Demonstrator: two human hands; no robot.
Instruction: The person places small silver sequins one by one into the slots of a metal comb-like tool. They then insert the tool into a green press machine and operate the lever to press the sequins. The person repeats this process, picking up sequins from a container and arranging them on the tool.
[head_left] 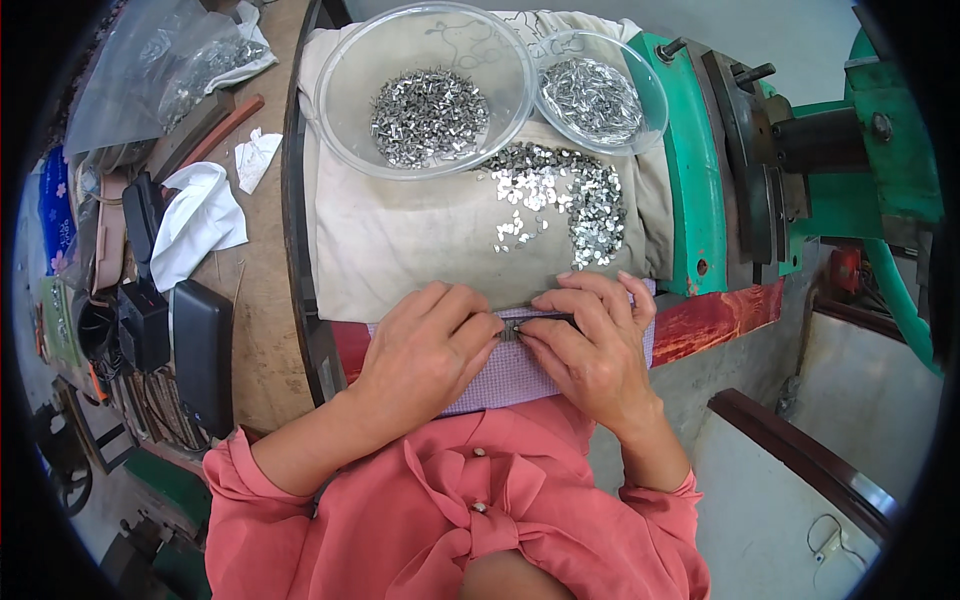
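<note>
Close together at the near edge of a beige cloth (400,240), both my hands are closed with the fingertips almost meeting. Between them is a small dark grey metal piece (511,329); its exact kind is too small to make out. My left hand (425,348) pinches its left end with thumb and forefinger. My right hand (597,350) grips the other end, and a thin dark strip shows under its fingers. Beneath the hands lies a purple checked cloth (490,385). Just beyond them are loose shiny flat metal bits (530,190) and a heap of darker small metal parts (597,215).
A large clear plastic tub (335,110) of short metal pieces and a smaller clear bowl (655,105) of slim silvery pieces stand at the back. A green machine (690,200) borders the right. On the left wooden table (270,330) lie a black case (202,350) and white tissue (200,220).
</note>
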